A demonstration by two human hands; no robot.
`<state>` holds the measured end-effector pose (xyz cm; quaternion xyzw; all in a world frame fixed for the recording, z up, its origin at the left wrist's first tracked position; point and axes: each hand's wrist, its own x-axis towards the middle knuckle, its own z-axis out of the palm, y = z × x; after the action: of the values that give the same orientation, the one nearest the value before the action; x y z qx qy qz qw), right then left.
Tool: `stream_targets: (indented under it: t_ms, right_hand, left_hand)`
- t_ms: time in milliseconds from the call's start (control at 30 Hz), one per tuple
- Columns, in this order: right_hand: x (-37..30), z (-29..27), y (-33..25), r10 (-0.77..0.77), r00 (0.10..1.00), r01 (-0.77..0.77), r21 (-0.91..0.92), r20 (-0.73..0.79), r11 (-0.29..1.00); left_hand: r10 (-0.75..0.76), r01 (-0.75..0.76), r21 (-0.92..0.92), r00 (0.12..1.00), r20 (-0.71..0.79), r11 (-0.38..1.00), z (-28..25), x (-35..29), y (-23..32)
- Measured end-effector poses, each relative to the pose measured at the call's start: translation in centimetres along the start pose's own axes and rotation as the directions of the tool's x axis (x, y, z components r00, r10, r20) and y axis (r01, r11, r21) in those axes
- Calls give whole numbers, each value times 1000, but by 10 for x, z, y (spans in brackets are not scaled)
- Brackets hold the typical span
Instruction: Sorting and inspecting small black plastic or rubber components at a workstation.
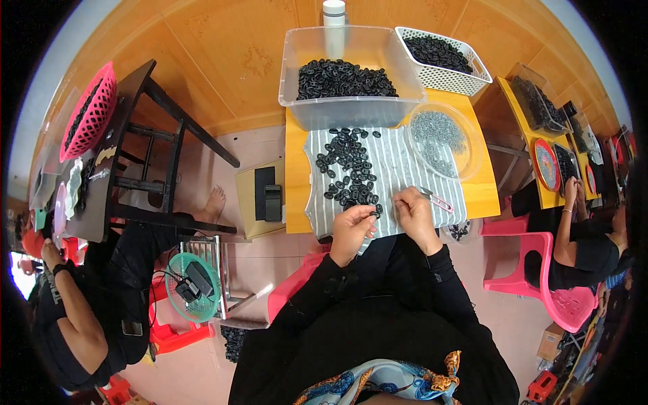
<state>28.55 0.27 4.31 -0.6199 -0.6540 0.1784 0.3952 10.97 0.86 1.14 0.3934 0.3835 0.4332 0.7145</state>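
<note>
Black oval piece (376, 213) | partly hidden | left hand (352, 233): grip pinching it | right hand (416, 217): grip can't be made out

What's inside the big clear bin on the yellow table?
The clear bin holds a heap of small black parts. Whatever lies beneath the heap's top layer is covered, so the bottom cannot be made out.

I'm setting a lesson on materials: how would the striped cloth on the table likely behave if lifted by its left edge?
The striped cloth is probably floppy, as its left edge looks wavy. The loose black pieces lying on it would likely slide or tumble. Its right side may resist lifting, since the round clear tray overlaps it there.
</note>
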Motion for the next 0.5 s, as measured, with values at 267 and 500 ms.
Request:
stream_targets:
  t_ms: [267,500]
  right_hand:
    - [-19,-4,7,150,988,-152,169,22,974]
    - [-20,-7,-6,212,973,-229,349,87,908]
  left_hand:
    - [20,-18,149,1000,-11,989,9,3,5]
    - [48,-50,139,999,16,989,16,9,1]
